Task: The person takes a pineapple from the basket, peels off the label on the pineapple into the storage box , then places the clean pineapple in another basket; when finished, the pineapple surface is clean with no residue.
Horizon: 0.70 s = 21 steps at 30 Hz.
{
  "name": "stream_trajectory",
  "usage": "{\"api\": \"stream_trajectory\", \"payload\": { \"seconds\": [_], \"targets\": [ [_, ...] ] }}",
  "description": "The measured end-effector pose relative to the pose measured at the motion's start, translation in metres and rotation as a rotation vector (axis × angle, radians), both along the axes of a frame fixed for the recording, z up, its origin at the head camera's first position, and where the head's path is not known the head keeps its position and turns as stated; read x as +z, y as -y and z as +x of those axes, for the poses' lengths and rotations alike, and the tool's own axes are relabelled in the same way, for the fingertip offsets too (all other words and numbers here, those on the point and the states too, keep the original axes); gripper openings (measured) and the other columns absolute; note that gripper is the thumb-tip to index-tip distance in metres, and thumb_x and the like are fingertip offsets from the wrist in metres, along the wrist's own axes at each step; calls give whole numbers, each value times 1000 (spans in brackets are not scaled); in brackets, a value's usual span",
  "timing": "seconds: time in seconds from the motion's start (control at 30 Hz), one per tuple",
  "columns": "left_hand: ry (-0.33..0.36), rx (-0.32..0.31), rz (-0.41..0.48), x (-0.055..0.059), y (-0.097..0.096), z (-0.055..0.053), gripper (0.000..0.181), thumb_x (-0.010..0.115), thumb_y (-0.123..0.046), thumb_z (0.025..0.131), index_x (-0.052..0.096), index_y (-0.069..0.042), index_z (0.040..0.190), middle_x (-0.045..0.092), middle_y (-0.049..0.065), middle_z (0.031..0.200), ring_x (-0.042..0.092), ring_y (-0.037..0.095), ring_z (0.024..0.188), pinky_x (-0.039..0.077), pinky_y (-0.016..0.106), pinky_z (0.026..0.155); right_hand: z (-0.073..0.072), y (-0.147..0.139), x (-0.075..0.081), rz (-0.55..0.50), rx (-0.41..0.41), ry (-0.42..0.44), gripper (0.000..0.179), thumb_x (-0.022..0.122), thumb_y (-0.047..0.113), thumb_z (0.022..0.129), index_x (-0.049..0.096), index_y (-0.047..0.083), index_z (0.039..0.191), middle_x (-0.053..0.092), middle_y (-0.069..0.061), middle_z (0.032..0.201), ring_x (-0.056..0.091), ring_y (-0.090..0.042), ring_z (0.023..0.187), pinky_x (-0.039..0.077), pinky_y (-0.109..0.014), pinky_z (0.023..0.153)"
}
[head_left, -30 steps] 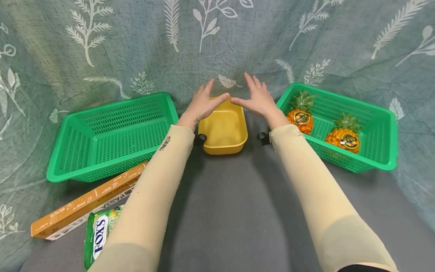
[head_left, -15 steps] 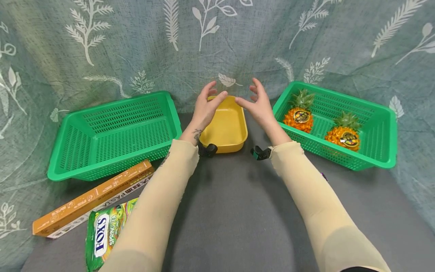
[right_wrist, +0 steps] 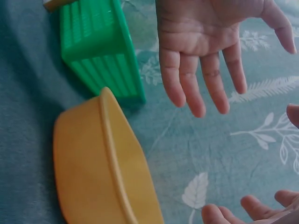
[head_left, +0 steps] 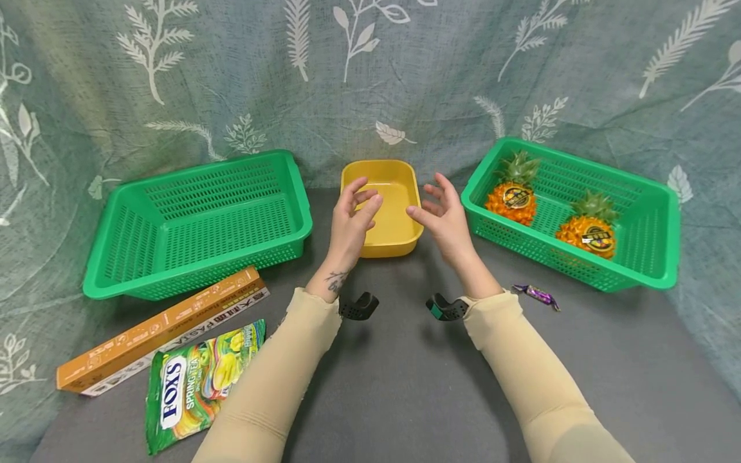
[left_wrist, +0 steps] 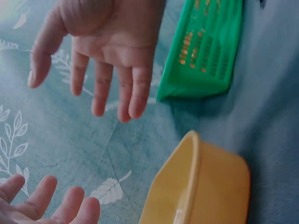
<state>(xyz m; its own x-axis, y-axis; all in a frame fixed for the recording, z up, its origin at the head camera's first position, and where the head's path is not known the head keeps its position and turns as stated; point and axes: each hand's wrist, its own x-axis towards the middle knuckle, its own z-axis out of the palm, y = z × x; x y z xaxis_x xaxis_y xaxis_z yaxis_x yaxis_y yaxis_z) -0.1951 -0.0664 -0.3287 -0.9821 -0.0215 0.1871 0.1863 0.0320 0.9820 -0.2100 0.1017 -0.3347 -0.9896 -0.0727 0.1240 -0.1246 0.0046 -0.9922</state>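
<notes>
Both hands are raised near the yellow tub [head_left: 389, 247], palms toward each other and fingers loosely bent. My left hand [head_left: 349, 225] overlaps the tub's left side in the head view and holds nothing. On the other side, my right hand [head_left: 446, 225] hovers by the tub's right rim, also holding nothing. In the left wrist view the right hand [left_wrist: 114, 51] appears at the top, with the tub [left_wrist: 219, 182] below it. The right wrist view shows the left hand [right_wrist: 201, 51] at the top and the tub [right_wrist: 88, 163] lower left. Nothing is visible inside the tub.
A green basket [head_left: 202, 273] stands at left. Another green basket [head_left: 631, 183] at right holds two pineapples [head_left: 587, 235]. An orange pasta box [head_left: 162, 331] and a green Fox's candy bag [head_left: 202, 386] lie front left. A purple-wrapped candy [head_left: 537, 295] lies near the right forearm.
Both hands have drawn back toward the body from above the tub's far end, and their fingers have bent more. The purple candy and more of the Fox's bag have come into sight.
</notes>
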Motion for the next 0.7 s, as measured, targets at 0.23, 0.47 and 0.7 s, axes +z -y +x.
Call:
{"api": "stream_trajectory", "payload": {
  "seconds": [0.23, 0.47, 0.7],
  "targets": [
    [29, -5, 92, -9, 4, 24, 56, 54, -26, 88, 36, -10, 139, 49, 19, 128, 49, 27, 117, 42, 51, 94, 16, -5, -12, -8, 5, 24, 75, 62, 8, 87, 17, 11, 148, 33, -16, 144, 37, -36, 129, 35, -47, 103],
    [67, 49, 146, -23, 14, 35, 57, 54, -26, 86, 36, -9, 137, 48, 20, 127, 51, 28, 110, 46, 44, 88, 25, -12, -26, -61, -4, 31, 71, 58, 6, 88, 18, 9, 146, 34, -17, 142, 39, -35, 124, 37, -43, 100],
    [110, 113, 179, -41, 19, 40, 57, 55, -25, 86, 36, -7, 137, 50, 20, 124, 55, 30, 103, 50, 36, 82, 26, -15, -37, -73, -38, 28, 67, 56, 3, 88, 21, 8, 145, 39, -17, 137, 46, -26, 112, 44, -21, 81]
  ]
}}
